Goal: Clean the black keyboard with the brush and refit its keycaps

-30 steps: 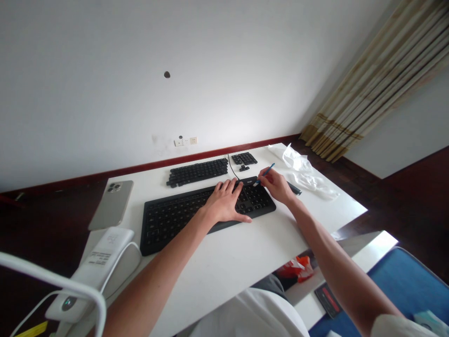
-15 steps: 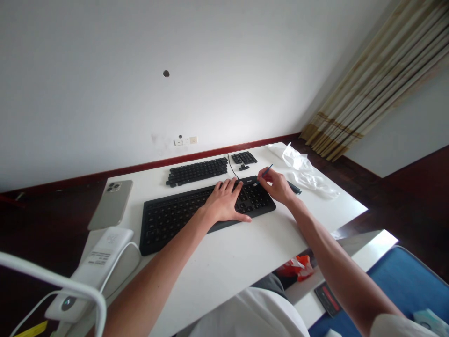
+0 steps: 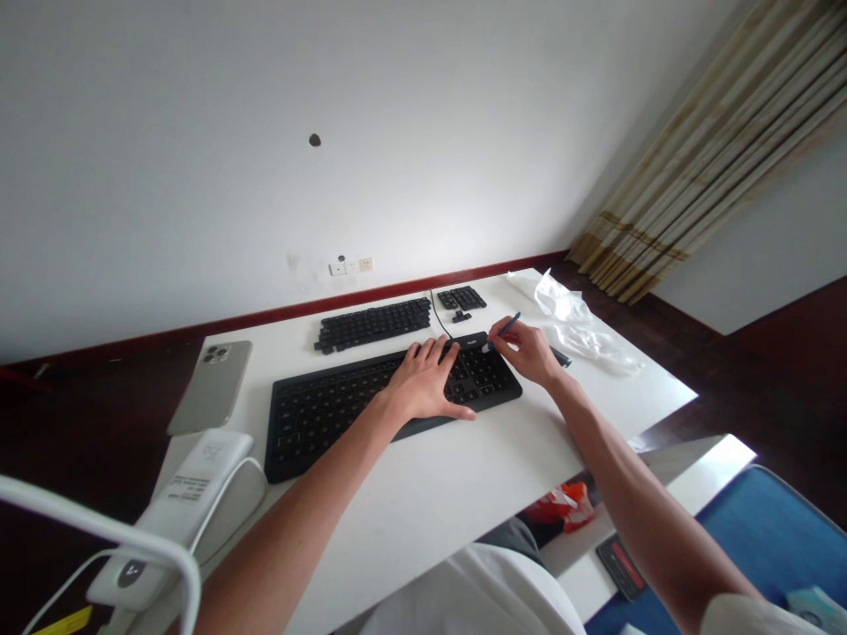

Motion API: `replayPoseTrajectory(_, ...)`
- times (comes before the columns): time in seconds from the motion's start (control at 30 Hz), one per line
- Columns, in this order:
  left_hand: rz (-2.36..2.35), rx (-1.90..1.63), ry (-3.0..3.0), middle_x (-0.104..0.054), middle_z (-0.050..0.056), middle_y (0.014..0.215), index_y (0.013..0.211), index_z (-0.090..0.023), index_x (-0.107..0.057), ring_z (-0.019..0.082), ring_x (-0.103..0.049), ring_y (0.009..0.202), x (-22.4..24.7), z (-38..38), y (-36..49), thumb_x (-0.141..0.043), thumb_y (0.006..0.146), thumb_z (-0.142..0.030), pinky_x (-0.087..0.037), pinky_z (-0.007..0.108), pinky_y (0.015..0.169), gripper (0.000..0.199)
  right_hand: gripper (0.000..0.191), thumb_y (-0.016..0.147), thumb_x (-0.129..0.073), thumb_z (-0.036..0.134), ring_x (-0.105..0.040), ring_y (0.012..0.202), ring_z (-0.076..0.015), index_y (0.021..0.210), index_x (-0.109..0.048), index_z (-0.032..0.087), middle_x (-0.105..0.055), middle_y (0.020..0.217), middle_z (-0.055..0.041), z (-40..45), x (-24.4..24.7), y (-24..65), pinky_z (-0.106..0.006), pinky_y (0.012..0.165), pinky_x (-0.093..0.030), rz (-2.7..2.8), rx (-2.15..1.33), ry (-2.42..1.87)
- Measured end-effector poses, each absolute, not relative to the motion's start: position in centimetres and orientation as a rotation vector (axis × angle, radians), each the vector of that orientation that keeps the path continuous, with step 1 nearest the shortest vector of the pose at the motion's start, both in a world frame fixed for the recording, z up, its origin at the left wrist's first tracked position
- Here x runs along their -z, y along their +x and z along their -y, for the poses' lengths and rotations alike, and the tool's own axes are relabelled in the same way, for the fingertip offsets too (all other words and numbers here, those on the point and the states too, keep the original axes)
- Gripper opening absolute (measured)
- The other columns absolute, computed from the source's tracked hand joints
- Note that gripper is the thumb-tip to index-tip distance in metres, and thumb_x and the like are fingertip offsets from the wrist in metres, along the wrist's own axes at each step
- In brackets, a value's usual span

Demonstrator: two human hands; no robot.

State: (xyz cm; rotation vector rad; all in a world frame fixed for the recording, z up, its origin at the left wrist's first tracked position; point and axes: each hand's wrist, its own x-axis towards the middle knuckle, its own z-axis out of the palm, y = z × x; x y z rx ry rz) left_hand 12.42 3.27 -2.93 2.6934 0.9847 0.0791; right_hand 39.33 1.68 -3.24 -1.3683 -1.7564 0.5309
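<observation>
A black keyboard base lies across the white table, its keycaps off and rows of switch sockets showing. My left hand rests on it with fingers spread, covering part of its middle. Over the number-pad end, my right hand pinches a thin blue-handled brush. The brush's white tip points down at the upper right sockets. Behind the base, the removed keycaps sit in rows, with a smaller block of number-pad keycaps to their right.
A phone lies face down at the left, near a white power bank with a cable. Crumpled clear plastic spreads over the right back. A dark strip is partly behind my right hand. A blue chair seat stands lower right.
The brush and my right hand have shifted slightly; the handle now leans a little further right and its tip sits a bit closer to the fingers. My left hand stays in place.
</observation>
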Motion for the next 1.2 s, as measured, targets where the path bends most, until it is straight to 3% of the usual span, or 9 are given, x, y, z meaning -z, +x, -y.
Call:
replayPoseTrajectory(0.23,-0.998,-0.097,2.68,-0.009,0.021,0.177,0.171,-0.014,-0.018,0.041,-0.011,0.164,3.2,-3.3,12.4,-0.057,0.071,-0.099,-0.011,0.055,0.131,0.136,0.028,0.094,-0.073,0.049,-0.068,0.08,-0.0211,0.099,-0.068,0.021,-0.071,0.088,-0.0048,-1.7,3.0,38.9,-0.037,0.079,-0.059,1.595,-0.701,-1.294)
replayPoseTrajectory(0.37,-0.984,-0.158,2.67,-0.014,0.022,0.177,0.17,-0.016,-0.024,0.041,-0.014,0.164,3.3,-3.3,12.5,-0.063,0.069,-0.097,-0.013,0.057,0.131,0.135,0.027,0.094,-0.075,0.045,-0.07,0.087,-0.0217,0.103,-0.07,0.021,-0.074,0.098,-0.007,-1.4,2.5,38.6,-0.037,0.083,-0.059,1.589,-0.81,-1.169)
replayPoseTrajectory(0.43,-0.977,-0.24,2.674,-0.024,0.021,0.175,0.167,-0.017,-0.034,0.041,-0.022,0.162,3.1,-3.2,12.6,-0.068,0.073,-0.09,-0.019,0.057,0.13,0.123,0.025,0.094,-0.077,0.043,-0.072,0.093,-0.0229,0.105,-0.072,0.021,-0.075,0.102,-0.008,-1.3,2.4,38.6,-0.039,0.088,-0.06,1.609,-0.859,-1.124)
replayPoseTrajectory(0.53,-1.012,-0.493,2.668,-0.047,0.015,0.165,0.155,-0.019,-0.053,0.035,-0.042,0.152,2.6,-3.0,13.1,-0.073,0.088,-0.069,-0.031,0.051,0.126,0.086,0.025,0.091,-0.08,0.042,-0.074,0.098,-0.0246,0.103,-0.075,0.021,-0.078,0.104,-0.0089,-1.1,2.2,38.4,-0.04,0.092,-0.06,1.605,-0.954,-1.09)
replayPoseTrajectory(0.6,-1.048,-0.674,2.642,-0.058,0.011,0.155,0.145,-0.019,-0.063,0.032,-0.05,0.143,2.4,-3.0,13.3,-0.077,0.091,-0.058,-0.036,0.046,0.123,0.069,0.024,0.089,-0.082,0.041,-0.075,0.098,-0.0247,0.101,-0.077,0.021,-0.079,0.104,-0.0089,-0.9,2.1,38.2,-0.04,0.093,-0.061,1.59,-1.02,-1.067)
replayPoseTrajectory(0.83,-1.054,-0.887,2.683,-0.074,0.005,0.124,0.109,-0.024,-0.08,0.028,-0.061,0.122,2.4,-2.8,13.5,-0.081,0.091,-0.044,-0.041,0.048,0.114,0.027,0.028,0.082,-0.088,0.044,-0.077,0.095,-0.0251,0.094,-0.082,0.019,-0.081,0.098,-0.0091,-0.7,1.6,37.2,-0.04,0.091,-0.064,1.576,-1.103,-1.084)
replayPoseTrajectory(1.0,-1.009,-0.896,2.789,-0.078,0.005,0.113,0.1,-0.023,-0.081,0.027,-0.062,0.117,2.4,-2.6,13.7,-0.074,0.098,-0.035,-0.037,0.051,0.116,0.014,0.031,0.079,-0.09,0.046,-0.078,0.092,-0.0248,0.093,-0.082,0.018,-0.082,0.098,-0.0096,-0.7,1.7,37.1,-0.04,0.091,-0.065,1.55,-1.117,-1.094)
replayPoseTrajectory(1.2,-1.03,-0.891,2.776,-0.08,0.003,0.097,0.091,-0.023,-0.081,0.025,-0.066,0.105,2.3,-2.6,13.9,-0.065,0.104,-0.029,-0.036,0.051,0.114,0.022,0.038,0.074,-0.092,0.05,-0.078,0.089,-0.0255,0.09,-0.08,0.018,-0.082,0.096,-0.0103,-0.8,1.7,37.0,-0.042,0.089,-0.066,1.529,-1.101,-1.121)
